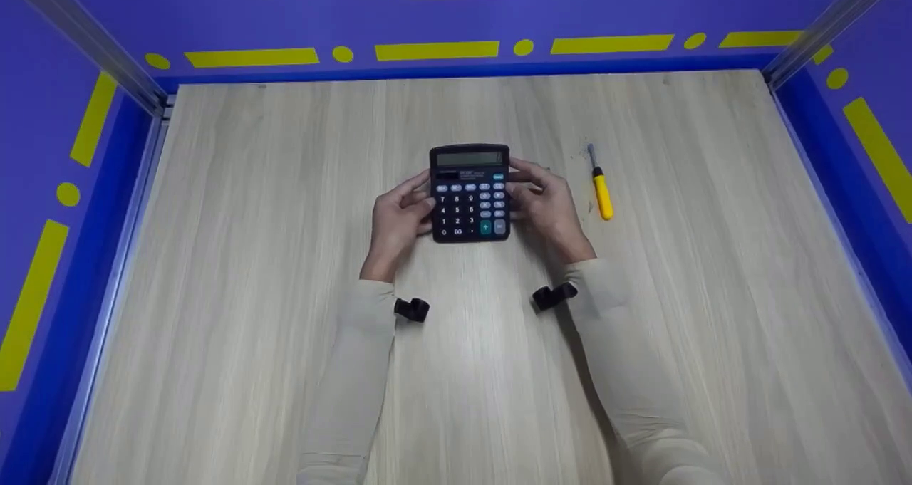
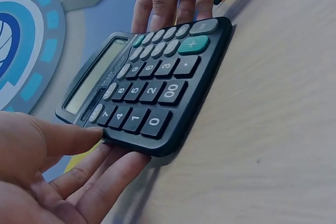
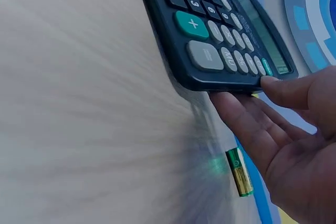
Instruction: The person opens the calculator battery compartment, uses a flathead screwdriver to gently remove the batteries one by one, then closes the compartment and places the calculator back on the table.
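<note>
A black desk calculator [image 1: 463,179] is held between both hands, its keys facing up and its display at the far end. The left hand [image 1: 397,223] grips its left side, with the thumb at the edge by the 7 key and the fingers [image 2: 113,179] beneath. On the opposite side the right hand [image 1: 552,211] pinches the edge, thumb [image 3: 286,90] on top near the grey keys and fingers reaching under the body. In both wrist views the far end of the calculator tilts up off the table. A faint digit shows at the right of the display.
To the right of the right hand lies a screwdriver [image 1: 603,194] with a yellow handle, small dark specks around its tip. A green and gold battery [image 3: 240,172] rests on the table beyond the right hand. Blue panels [image 1: 427,25] with yellow marks border the wooden table [image 1: 249,293].
</note>
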The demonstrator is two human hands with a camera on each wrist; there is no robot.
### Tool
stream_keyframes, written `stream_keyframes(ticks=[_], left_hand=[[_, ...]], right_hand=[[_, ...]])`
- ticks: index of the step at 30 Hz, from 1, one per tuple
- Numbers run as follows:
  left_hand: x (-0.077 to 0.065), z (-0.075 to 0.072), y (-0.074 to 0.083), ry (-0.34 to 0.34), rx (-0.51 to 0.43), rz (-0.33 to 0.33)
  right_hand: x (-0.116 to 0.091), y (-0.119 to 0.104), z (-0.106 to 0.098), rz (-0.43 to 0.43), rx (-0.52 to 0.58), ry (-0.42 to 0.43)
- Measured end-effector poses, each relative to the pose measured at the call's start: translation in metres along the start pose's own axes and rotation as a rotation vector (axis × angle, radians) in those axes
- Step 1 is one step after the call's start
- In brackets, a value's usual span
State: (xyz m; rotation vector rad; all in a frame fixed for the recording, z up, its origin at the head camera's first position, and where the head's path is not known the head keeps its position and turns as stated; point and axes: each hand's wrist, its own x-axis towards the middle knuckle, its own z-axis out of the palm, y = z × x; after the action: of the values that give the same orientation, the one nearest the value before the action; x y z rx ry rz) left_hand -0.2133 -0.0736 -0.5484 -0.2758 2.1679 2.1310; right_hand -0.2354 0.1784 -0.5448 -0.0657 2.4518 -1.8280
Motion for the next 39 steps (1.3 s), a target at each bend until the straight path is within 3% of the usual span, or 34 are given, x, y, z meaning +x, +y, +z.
stream_keyframes(ticks=[6,16,20,30,39], left_hand=[[0.0,0.0032,-0.0035,0.031,0.017,0.017],[0.0009,0.0049,-0.0077,0.091,0.026,0.022],[0.0008,0.0061,-0.007,0.098,0.021,0.015],[0.0011,0.0067,-0.0043,0.072,0.126,0.013],[0.0021,0.007,-0.0037,0.094,0.132,-0.007]], right_hand=[[-0.0011,0.0009,0.0036,0.021,-0.014,0.038],[0.0016,0.0002,0.0065,0.066,-0.032,-0.015],[0.0017,-0.0004,0.0071,0.073,-0.056,-0.007],[-0.0003,0.0006,0.0081,0.085,-0.078,-0.002],[0.0005,0.0008,0.0084,0.064,-0.096,-0.016]])
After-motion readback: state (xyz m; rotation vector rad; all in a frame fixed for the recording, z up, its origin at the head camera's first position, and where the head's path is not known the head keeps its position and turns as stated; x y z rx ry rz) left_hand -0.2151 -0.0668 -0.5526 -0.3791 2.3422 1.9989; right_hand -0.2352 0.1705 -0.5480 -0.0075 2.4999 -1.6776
